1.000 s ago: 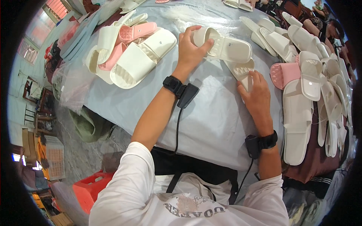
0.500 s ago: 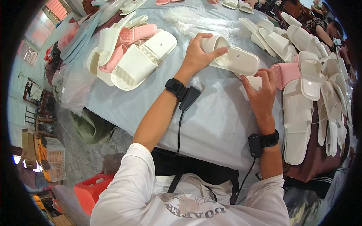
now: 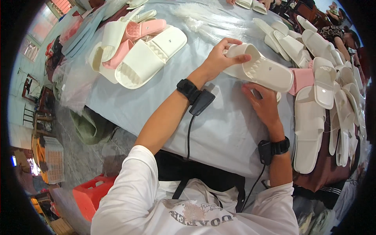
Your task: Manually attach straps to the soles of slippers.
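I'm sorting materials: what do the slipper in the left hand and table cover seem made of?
Slipper: probably matte moulded foam or soft plastic, judging by its bumpy footbed. Table cover: perhaps plastic sheeting or coated cloth; its sheen and creases fit either.

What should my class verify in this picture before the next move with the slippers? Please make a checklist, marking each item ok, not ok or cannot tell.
1. Left hand grips the upper white slipper at its strap end: ok.
2. Right hand has a firm hold on the lower slipper: cannot tell; the contact is mostly hidden.
3. Both slippers can be seen whole for comparing: not ok; the upper one and the right hand cover most of the lower.
4. Left wrist's black cable hangs away from both slippers: ok.
5. Slipper pile on the left is one colour: not ok; white and pink are mixed.
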The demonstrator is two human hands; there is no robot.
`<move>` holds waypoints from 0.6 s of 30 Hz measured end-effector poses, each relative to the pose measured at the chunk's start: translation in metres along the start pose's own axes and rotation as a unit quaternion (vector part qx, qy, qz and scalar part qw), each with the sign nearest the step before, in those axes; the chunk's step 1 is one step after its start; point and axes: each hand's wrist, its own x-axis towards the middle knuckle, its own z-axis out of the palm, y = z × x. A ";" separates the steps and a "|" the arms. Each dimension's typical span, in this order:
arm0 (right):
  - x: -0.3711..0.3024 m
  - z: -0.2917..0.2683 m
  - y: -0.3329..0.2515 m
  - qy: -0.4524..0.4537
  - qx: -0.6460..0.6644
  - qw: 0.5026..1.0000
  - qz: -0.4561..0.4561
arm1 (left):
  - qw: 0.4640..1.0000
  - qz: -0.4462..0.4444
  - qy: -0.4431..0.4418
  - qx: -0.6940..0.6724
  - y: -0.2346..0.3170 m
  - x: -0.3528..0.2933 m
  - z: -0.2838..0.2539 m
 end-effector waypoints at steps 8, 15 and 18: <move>0.007 -0.003 -0.010 0.088 0.122 0.975 0.166 | 0.992 0.045 0.114 0.032 -0.007 0.006 -0.012; 0.010 -0.010 -0.011 0.104 0.047 0.978 0.172 | 0.991 0.071 0.103 0.046 -0.006 0.006 -0.008; 0.012 -0.009 -0.008 0.137 0.008 0.979 0.153 | 0.992 0.060 0.103 0.035 -0.004 0.005 -0.007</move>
